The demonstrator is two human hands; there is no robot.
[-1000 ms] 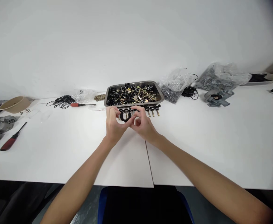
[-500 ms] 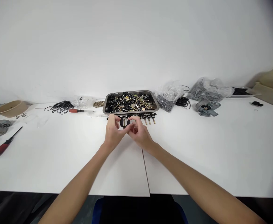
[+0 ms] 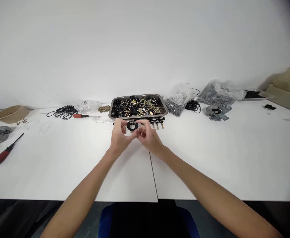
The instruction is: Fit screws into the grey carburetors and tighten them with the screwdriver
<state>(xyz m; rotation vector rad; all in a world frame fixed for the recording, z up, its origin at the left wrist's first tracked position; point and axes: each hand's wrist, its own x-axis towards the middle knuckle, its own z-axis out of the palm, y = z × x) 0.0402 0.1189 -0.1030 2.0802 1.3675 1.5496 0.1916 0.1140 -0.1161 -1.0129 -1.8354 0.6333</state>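
My left hand (image 3: 119, 136) and my right hand (image 3: 148, 138) meet just in front of a metal tray (image 3: 138, 114). Between their pinched fingertips they hold a small black ring-shaped part (image 3: 132, 126) above the white table (image 3: 72, 158). The tray is filled with black rings and brass-coloured stems. A short row of assembled stems with black caps (image 3: 157, 122) lies along the tray's front edge, just beyond my right fingers.
Left of the tray lie a red-handled screwdriver (image 3: 85, 116), a heap of black rubber rings (image 3: 64, 111), a brown bowl (image 3: 11, 113) and another red-handled screwdriver (image 3: 4, 153). Right of it are plastic bags of small parts (image 3: 178, 100), a grey metal casting (image 3: 218, 111) and a cardboard box (image 3: 287, 89).
My hands stay pinched on the black ring and have turned it slightly. The view has shifted a little, so the tray sits a bit higher in frame.
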